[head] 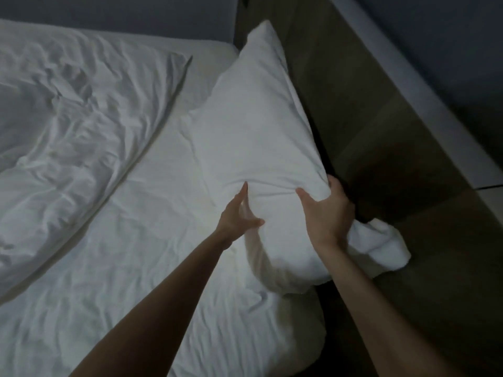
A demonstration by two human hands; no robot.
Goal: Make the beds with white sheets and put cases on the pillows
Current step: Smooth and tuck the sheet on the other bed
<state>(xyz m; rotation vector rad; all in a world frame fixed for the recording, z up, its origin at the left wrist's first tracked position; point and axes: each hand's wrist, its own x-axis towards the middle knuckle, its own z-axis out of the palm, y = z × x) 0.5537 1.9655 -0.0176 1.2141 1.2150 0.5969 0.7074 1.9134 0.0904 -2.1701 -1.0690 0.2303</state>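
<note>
Step in hand, judged: casing and seating a pillow; sheet already on. The plump white fabric pillow (258, 118) sits at the right edge of the white-sheeted mattress (141, 268), its right side against the brown wooden headboard panel (381, 137). Long axis runs away from the person, along the panel; far corner points up and away, near end at the hands. Left hand (239, 213): fingers straight, flat against the near left flank, thumb spread. Right hand (326, 213): fingers curled round the near right edge, gripping it. Slack white case end (381, 246) trails off to the right over the panel. Next move likely needs that slack tucked, then the pillow laid flat. Rumpled white duvet (54, 118) lies left.
</note>
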